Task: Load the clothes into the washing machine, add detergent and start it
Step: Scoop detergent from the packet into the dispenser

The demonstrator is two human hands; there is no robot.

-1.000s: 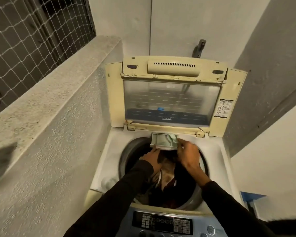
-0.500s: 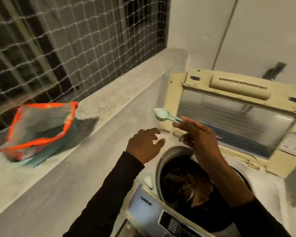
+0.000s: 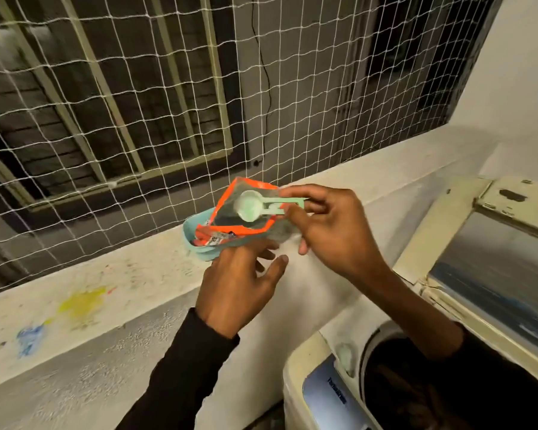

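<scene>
Two hands work at the soft orange and blue detergent pouch (image 3: 230, 226) on the speckled ledge (image 3: 112, 283): the right hand (image 3: 333, 231) pinches the light green plastic scoop (image 3: 255, 206) at its mouth, the left hand (image 3: 239, 280) reaches with fingers spread, best gripping its floppy side.

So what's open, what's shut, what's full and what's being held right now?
Detergent bag: open at the top, lying on the ledge.
Scoop: held over the bag's mouth, looks empty.
Right hand: pinching the scoop's handle.
Left hand: open, fingers touching the bag.
Washing machine: lid up, dark clothes inside.
</scene>
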